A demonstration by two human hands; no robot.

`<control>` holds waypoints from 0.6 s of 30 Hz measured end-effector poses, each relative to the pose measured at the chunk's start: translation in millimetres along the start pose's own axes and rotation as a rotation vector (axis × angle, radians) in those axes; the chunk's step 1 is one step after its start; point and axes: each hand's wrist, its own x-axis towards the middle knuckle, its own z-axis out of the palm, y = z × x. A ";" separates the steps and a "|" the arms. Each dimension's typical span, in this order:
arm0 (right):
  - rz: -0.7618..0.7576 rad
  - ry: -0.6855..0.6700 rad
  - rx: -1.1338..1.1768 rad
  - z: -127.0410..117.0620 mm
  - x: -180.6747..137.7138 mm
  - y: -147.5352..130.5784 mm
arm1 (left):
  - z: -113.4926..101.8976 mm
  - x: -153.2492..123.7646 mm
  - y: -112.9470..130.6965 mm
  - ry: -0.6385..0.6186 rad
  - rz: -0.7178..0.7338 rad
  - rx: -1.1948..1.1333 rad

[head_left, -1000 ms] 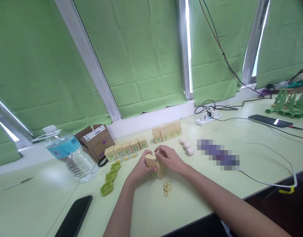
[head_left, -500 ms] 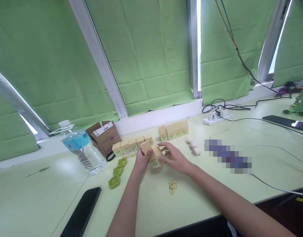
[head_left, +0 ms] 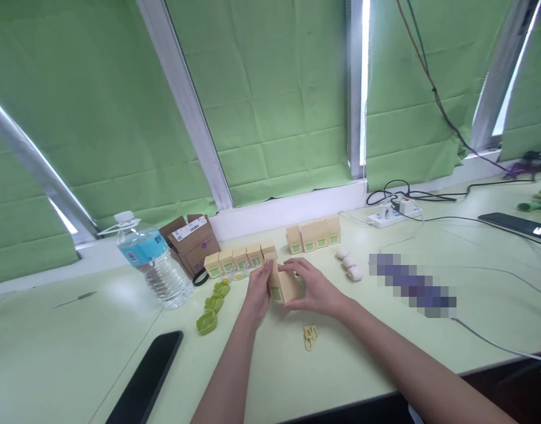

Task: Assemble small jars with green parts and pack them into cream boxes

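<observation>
Between both hands is a small tan paper box (head_left: 289,287) with a green label window on its front, tilted just above the table. My left hand (head_left: 258,292) grips its left side, thumb along the upper edge. My right hand (head_left: 318,287) is closed around the right side, with fingers at the top and thumb at the lower edge. Behind stand a row of similar boxes (head_left: 240,259) and a second group of them (head_left: 315,237). Yellow loop-shaped pieces (head_left: 310,337) lie in front of my right hand. Green animal-shaped moulds (head_left: 213,304) line up to the left.
A water bottle (head_left: 154,265), an open brown carton (head_left: 194,247) and a black ring (head_left: 201,278) stand or lie at left, with a phone (head_left: 144,377) nearer. White lumps (head_left: 349,265), a power strip (head_left: 394,215) and another phone (head_left: 515,226) are to the right.
The box has turned, so its plain side now faces right and the label points left. My right hand's fingers have closed around its right side. The camera view has shifted slightly.
</observation>
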 end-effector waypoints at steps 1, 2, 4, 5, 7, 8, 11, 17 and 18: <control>-0.018 0.000 -0.002 -0.1 0.0 0.4 | -0.5 0.5 1.4 0.004 -0.011 -0.019; -0.035 0.000 -0.006 0.1 0.1 1.0 | -1.1 0.6 3.2 0.005 -0.018 -0.042; -0.067 0.002 -0.022 1.2 0.5 2.5 | -2.0 0.0 7.6 -0.006 -0.024 -0.089; -0.083 0.004 -0.028 2.0 0.7 3.3 | -2.4 -0.7 10.0 -0.014 -0.022 -0.108; -0.115 0.009 -0.024 3.9 1.3 4.5 | -2.8 -2.1 13.9 -0.022 -0.019 -0.125; -0.129 0.015 -0.011 4.9 1.6 4.9 | -2.9 -2.7 15.3 -0.024 -0.018 -0.122; -0.137 0.043 0.048 7.0 2.0 5.8 | -2.8 -2.9 16.6 -0.014 0.000 -0.116; -0.118 0.050 0.093 8.0 2.2 8.8 | -2.3 1.4 13.2 0.037 0.039 -0.146; -0.126 0.047 0.089 8.0 2.3 9.1 | -2.4 2.3 12.8 0.047 0.047 -0.143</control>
